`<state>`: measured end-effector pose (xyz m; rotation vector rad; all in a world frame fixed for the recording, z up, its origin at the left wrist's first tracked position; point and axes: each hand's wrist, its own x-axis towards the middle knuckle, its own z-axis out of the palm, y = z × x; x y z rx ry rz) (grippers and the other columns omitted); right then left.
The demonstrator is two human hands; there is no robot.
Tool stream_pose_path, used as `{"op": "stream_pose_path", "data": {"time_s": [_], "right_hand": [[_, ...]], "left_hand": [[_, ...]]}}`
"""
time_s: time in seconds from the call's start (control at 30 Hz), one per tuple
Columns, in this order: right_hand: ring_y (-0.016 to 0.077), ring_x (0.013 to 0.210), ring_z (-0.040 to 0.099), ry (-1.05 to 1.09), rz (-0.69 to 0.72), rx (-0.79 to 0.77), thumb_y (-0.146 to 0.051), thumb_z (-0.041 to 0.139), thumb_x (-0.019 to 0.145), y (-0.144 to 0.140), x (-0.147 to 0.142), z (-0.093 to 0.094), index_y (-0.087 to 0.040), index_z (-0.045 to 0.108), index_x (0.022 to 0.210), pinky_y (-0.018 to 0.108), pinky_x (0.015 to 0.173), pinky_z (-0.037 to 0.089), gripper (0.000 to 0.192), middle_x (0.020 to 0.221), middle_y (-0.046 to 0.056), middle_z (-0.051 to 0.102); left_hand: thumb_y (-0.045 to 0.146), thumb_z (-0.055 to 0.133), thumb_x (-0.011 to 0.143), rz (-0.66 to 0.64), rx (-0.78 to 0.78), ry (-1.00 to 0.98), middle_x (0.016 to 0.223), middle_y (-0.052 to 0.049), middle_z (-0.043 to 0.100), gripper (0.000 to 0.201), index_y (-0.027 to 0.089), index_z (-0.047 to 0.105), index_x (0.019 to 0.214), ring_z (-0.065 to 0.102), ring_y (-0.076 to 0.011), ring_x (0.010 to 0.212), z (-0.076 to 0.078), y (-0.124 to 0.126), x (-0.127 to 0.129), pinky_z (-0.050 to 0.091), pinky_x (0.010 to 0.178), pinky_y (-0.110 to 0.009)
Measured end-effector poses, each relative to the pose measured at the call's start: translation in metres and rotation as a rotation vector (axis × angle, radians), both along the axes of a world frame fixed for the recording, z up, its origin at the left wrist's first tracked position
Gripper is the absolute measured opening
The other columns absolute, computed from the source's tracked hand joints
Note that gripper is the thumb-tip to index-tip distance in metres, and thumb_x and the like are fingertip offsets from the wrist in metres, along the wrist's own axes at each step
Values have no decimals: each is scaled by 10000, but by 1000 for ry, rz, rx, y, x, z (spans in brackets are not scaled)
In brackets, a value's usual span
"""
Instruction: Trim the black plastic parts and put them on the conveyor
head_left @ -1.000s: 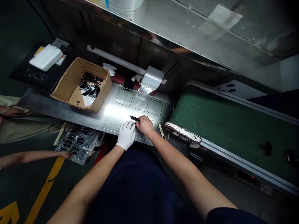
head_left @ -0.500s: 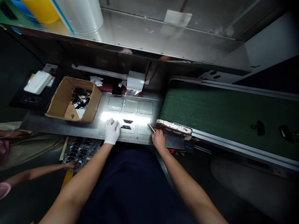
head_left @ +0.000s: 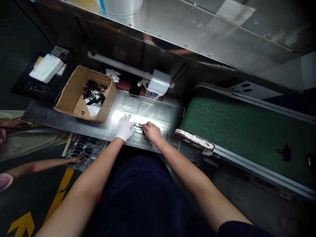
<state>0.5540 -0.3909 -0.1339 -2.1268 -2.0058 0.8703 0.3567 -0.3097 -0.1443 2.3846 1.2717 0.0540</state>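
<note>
My left hand (head_left: 125, 128), in a white glove, lies on the metal plate (head_left: 118, 98) with its fingers spread. Its thumb points toward small dark pieces (head_left: 139, 132) at the plate's middle. Bare and closed, my right hand (head_left: 151, 131) grips a slim pen-like tool (head_left: 140, 124), whose tip is over these pieces between my hands. Most of the tool is hidden by my fingers. Thin rectangular outlines mark the plate, and clear film from a roll (head_left: 160, 82) hangs down to its back edge.
A cardboard box (head_left: 70, 95) of black parts stands left. On the right runs a green conveyor belt (head_left: 242, 131) carrying a black part (head_left: 286, 153). A co-worker's hand (head_left: 78, 159) touches plastic-wrapped black pieces (head_left: 86, 146) below the table. A metal shelf (head_left: 172, 36) overhangs the back.
My right hand has moved left with the tool, from the plate's right side to the dark pieces beside my left hand. The head view has shifted and tilted.
</note>
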Motion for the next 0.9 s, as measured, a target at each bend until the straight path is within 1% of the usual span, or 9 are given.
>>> {"op": "stream_pose_path", "data": {"time_s": [0.1, 0.2, 0.3, 0.43, 0.53, 0.6, 0.7, 0.8, 0.9], "right_hand": [[226, 1090, 674, -22, 28, -17, -361, 627, 1042, 6, -7, -2, -206, 656, 1286, 436, 937, 596, 290, 1291, 94, 665], [232, 1119, 665, -47, 18, -35, -360, 624, 1043, -7, 2, -5, -214, 656, 1292, 447, 964, 587, 290, 1322, 98, 655], [234, 1132, 662, -95, -58, -50, -355, 625, 1043, -47, 31, -6, -218, 658, 1292, 451, 975, 583, 285, 1330, 98, 653], [225, 1098, 676, -170, -224, -60, -343, 636, 1039, -121, 76, -5, -202, 670, 1259, 439, 951, 595, 264, 1288, 93, 672], [237, 1112, 675, -200, -367, -35, -342, 652, 1029, -156, 91, -16, -190, 656, 1285, 458, 956, 594, 298, 1299, 97, 665], [255, 1153, 662, -198, -453, -4, -346, 655, 1026, -160, 90, -28, -192, 635, 1329, 484, 985, 581, 340, 1339, 105, 646], [279, 1217, 634, -162, -538, 51, -354, 660, 1021, -151, 80, -42, -195, 612, 1369, 519, 1030, 552, 385, 1391, 114, 618], [292, 1246, 616, -109, -592, 112, -359, 664, 1016, -147, 70, -45, -197, 597, 1389, 537, 1047, 536, 412, 1416, 117, 600], [296, 1255, 608, -48, -635, 163, -360, 666, 1013, -159, 67, -41, -192, 603, 1376, 542, 1054, 527, 405, 1409, 115, 600]], "left_hand": [[368, 721, 932, -5, 10, -7, 1577, -121, 469, 390, 186, 667, 1272, 380, -373, 1482, -1, 1, -1, 329, 1197, -655], [374, 722, 931, -18, 12, -9, 1574, -121, 470, 393, 186, 666, 1272, 384, -373, 1478, -2, 2, -2, 336, 1194, -653], [369, 727, 925, -31, 8, -10, 1579, -118, 462, 384, 183, 671, 1257, 362, -378, 1489, -2, 3, -3, 325, 1197, -657], [366, 728, 918, -43, 6, 5, 1577, -115, 461, 336, 194, 693, 1205, 349, -375, 1490, 1, 5, -2, 324, 1196, -645], [362, 691, 949, -75, 6, 30, 1483, -123, 544, 285, 189, 697, 1176, 447, -342, 1416, 7, 0, 2, 385, 1161, -606], [359, 657, 978, -142, -7, 49, 1379, -115, 617, 260, 187, 696, 1168, 537, -304, 1324, 13, -9, 8, 440, 1121, -564], [376, 647, 990, -278, -37, 88, 1312, -102, 662, 268, 199, 695, 1185, 595, -275, 1251, 17, -28, 21, 465, 1105, -540], [389, 652, 989, -338, -42, 143, 1323, -110, 660, 303, 184, 685, 1209, 601, -285, 1258, 14, -42, 36, 460, 1114, -563], [400, 654, 989, -334, -40, 189, 1315, -112, 662, 318, 173, 679, 1211, 622, -280, 1227, 8, -47, 44, 492, 1084, -553]]}}
